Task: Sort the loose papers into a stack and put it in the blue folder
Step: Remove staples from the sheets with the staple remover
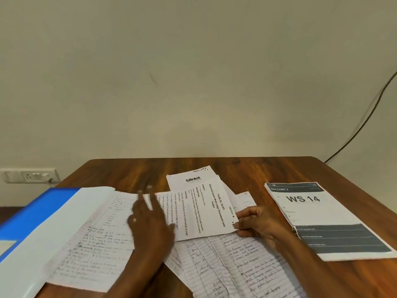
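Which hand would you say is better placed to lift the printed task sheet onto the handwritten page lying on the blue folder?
The right hand, I think: it already pinches the printed task sheet at its near corner. The left hand is spread over the handwritten page on the blue folder, gripping nothing.

A: Wide view here: a brown wooden tabletop [268, 168] runs right up against a plain cream wall [193, 72].

B: And low on that wall at the left, a white socket plate [30, 175] with something plugged in at its right end.

A: Over on the right, a dark cable [365, 117] hangs down the wall and drops behind the tabletop's far corner.
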### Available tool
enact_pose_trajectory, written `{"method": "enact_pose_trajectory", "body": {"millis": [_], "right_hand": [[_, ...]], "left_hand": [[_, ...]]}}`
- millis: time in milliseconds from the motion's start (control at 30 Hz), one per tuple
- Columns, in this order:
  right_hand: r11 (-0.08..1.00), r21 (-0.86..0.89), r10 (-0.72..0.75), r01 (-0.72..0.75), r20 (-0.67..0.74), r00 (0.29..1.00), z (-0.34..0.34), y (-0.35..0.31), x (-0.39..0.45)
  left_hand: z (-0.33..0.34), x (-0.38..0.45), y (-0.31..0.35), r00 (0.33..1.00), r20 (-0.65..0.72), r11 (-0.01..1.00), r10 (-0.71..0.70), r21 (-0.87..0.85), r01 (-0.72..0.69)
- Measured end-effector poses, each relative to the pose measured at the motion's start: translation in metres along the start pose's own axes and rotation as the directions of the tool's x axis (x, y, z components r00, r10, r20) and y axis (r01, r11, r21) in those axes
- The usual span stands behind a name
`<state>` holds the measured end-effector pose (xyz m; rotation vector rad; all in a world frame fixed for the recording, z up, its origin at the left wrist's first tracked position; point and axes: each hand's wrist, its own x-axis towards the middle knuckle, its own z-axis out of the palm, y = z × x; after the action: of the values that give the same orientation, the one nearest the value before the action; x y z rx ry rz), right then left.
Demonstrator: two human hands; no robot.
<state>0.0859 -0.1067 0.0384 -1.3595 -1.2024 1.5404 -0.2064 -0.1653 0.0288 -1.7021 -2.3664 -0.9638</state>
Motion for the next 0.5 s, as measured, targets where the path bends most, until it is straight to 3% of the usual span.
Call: {"method": "enact_pose_trajectory", "body": {"millis": [67, 200, 367, 500], "right_hand": [[1.0, 0.02, 0.013, -0.013, 0.0, 1.0, 0.0, -0.001, -0.001], [0.998, 0.044, 0.035, -0.035, -0.011, 0.999, 0.0, -0.004, -0.004], [0.994, 0.079, 0.071, -0.07, -0.021, 0.997, -0.001, -0.008, -0.004], [0.992, 0.084, 0.096, -0.093, -0.027, 0.995, -0.001, -0.01, -0.003]], "left_hand": [[0.011, -0.011, 0.019, 0.977, 0.066, 0.976, 0.202, -0.098, -0.195], [0.03, -0.034, 0.059, 0.808, 0.169, 0.824, 0.565, -0.157, -0.544], [0.044, -0.03, 0.082, 0.763, 0.099, 0.765, 0.639, -0.182, -0.617], [0.056, -0.033, 0.079, 0.683, 0.049, 0.683, 0.729, -0.102, -0.723]]}}
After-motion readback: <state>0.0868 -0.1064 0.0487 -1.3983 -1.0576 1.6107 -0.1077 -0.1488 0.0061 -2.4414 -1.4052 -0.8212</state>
